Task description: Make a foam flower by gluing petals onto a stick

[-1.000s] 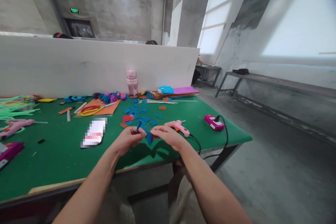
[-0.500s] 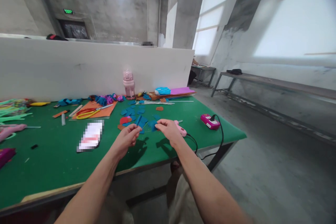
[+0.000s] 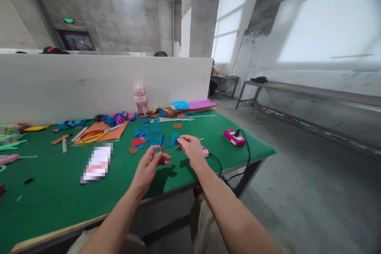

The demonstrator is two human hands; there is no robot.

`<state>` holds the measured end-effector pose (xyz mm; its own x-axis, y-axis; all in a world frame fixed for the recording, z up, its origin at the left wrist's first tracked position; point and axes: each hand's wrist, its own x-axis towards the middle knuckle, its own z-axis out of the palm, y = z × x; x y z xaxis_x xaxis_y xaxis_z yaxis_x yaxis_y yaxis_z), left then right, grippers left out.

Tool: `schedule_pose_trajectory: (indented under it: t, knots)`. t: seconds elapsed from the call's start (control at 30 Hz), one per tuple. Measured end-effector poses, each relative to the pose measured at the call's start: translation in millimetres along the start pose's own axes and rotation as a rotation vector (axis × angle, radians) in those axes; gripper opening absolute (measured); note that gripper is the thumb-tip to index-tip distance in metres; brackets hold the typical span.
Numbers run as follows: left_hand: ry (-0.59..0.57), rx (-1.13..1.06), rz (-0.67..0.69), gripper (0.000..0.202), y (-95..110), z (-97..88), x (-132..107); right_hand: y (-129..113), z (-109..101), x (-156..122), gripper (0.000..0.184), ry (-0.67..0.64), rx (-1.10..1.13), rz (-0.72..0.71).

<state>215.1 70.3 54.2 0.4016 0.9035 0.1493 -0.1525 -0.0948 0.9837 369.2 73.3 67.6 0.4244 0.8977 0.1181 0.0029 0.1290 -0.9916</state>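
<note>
Over the green table my left hand (image 3: 151, 163) pinches a thin stem with a rolled blue piece (image 3: 161, 140) standing upright at its top. To its right, the fingertips of my right hand (image 3: 192, 151) are closed on a flat blue piece (image 3: 175, 138), apart from the rolled one. Several loose blue pieces (image 3: 143, 131) lie on the table beyond my hands, with a red piece (image 3: 136, 142) and brown pieces (image 3: 133, 150) beside them. Partly hidden behind my right hand is a pink glue gun (image 3: 205, 151) with a black cord.
A magenta power box (image 3: 234, 137) sits near the table's right edge. Scissors (image 3: 99, 134) rest on orange sheets (image 3: 119, 130) at the left. A pink bottle (image 3: 141, 100) stands against the white partition (image 3: 104, 83). A blurred white paper (image 3: 97, 163) lies at left.
The rolled blue piece in my left hand is now more upright, and the left fingers have shifted on the stem. The right hand keeps its blue piece, now raised slightly. The view has turned slightly right.
</note>
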Motion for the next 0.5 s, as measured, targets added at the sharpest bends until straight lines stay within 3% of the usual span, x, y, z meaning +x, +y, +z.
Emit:
schedule_pose_trajectory:
  t: [0.3, 0.5]
  knots:
    - [0.171, 0.106, 0.062, 0.020, -2.4, -5.6, 3.7, 5.6, 3.1, 0.7, 0.020, 0.031, -0.008, -0.097]
    - [0.121, -0.148, -0.011, 0.019, -8.7, -5.2, 6.5, 6.9, 6.9, -2.7, 0.020, 0.029, -0.045, -0.191]
